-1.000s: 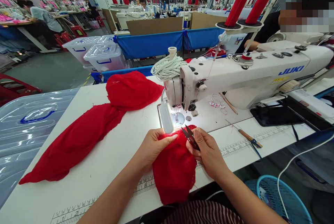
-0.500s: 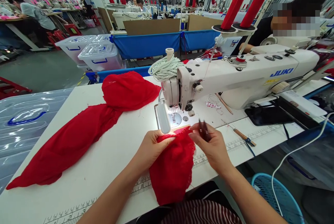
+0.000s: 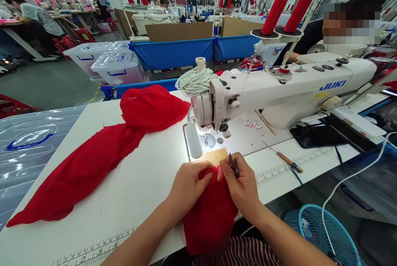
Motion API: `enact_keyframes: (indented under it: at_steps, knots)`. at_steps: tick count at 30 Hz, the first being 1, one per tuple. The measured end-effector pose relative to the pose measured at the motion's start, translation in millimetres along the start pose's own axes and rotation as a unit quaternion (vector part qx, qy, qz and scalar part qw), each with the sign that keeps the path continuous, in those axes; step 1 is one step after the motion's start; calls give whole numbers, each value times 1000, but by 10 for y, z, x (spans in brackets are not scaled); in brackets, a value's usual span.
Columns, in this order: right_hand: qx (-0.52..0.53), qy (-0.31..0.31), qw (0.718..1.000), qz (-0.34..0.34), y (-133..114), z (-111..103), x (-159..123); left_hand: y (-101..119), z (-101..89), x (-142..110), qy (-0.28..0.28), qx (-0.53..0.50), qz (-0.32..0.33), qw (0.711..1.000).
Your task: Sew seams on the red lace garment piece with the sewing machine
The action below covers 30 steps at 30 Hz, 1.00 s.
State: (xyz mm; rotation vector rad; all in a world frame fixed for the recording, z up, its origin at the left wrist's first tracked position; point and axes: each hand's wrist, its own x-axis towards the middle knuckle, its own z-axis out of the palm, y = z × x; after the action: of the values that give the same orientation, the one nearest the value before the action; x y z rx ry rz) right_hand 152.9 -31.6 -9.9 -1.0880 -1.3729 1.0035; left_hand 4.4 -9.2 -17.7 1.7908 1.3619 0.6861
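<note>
My left hand (image 3: 190,185) pinches the top edge of a small red fabric piece (image 3: 211,216) that hangs over the table's front edge onto my lap. My right hand (image 3: 240,187) also grips that edge and holds small thread snips (image 3: 233,164), blades pointing up. Both hands sit just in front of the white JUKI sewing machine (image 3: 279,88) and its lit needle plate (image 3: 208,141).
A long red fabric heap (image 3: 102,154) lies across the white table (image 3: 133,191) to the left. A seam tool (image 3: 285,160) and black phone (image 3: 316,136) lie right. Red thread cones (image 3: 285,12) stand on the machine. A blue basket (image 3: 328,233) sits lower right. Another person sits behind the machine.
Both hands drew the small red piece back toward me, off the needle plate. The snips went from pointing at the fabric to upright in my right hand.
</note>
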Motion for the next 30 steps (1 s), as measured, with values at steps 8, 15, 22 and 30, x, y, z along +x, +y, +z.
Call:
enact_keyframes:
  at_steps: [8,15,22,30]
  knots:
    - [48,-325,944,-20,-258,-232,-1,-82,20,53,37,43,7,998]
    - [-155,-125,979,51,144,-62,258,-40,2,38,55,5,-27,998]
    - [-89,-90,990,61,124,-114,278,7,-156,48,-46,-288,-100,951]
    - [89,-15,985,149,175,-84,295,-81,-113,56,90,-91,-63,990]
